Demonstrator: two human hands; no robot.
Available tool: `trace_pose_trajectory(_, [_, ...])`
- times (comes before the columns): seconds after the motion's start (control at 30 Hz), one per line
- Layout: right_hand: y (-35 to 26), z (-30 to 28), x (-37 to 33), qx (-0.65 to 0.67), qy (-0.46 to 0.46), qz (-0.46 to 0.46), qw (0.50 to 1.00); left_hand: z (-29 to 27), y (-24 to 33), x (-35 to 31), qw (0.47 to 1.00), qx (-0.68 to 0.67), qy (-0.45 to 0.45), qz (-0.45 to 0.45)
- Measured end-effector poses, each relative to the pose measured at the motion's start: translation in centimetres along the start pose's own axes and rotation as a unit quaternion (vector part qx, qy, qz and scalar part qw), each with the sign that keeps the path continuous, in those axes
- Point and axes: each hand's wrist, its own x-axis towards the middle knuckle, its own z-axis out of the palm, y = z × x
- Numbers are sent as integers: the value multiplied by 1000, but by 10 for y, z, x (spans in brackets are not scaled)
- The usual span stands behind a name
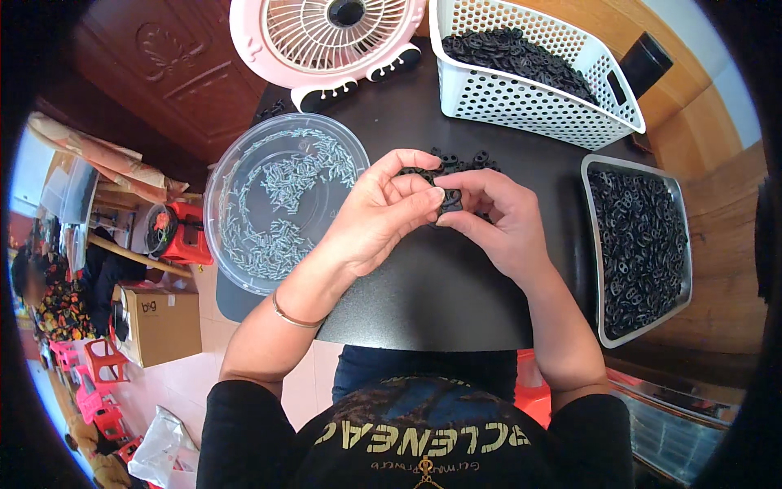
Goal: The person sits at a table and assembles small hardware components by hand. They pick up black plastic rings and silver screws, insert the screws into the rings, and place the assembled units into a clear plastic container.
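Observation:
A small black plastic piece with holes [450, 200] is pinched between the thumb and forefinger of my right hand [507, 220]. My left hand [383, 204] meets it from the other side, thumb tip pressed against the piece's left edge. Its fingers are curled, and whether a metal pin is among them is hidden. Just beyond my fingers lies a loose heap of similar black pieces [481, 160], partly covered by both hands. Left of my left hand stands a round clear tub [213, 213] with many short silvery metal pins [289, 181] scattered over its bottom.
A white perforated basket [529, 114] of black pieces stands at the back right of the dark table [423, 301]. A metal tray [601, 269] of black two-holed pieces lies at the right. A pink fan [252, 37] stands behind the tub. A cardboard box [167, 326] sits at far left.

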Motion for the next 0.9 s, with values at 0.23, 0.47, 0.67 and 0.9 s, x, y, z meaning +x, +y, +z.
trace_pose_trajectory(0.23, [1,2,-3,-47,24,-10,999,-1,2,-2,1000,0,-2,-29])
trace_pose_trajectory(0.47, [5,6,-2,36,25,11,999,2,2,-1,1000,-16,4,-10])
trace_pose_trajectory(0.67, [7,6,-1,97,-2,23,995,2,2,-2,1000,-11,21,3])
trace_pose_trajectory(0.9, [4,7,-1,129,-5,39,991,3,2,-2,999,-11,34,4])
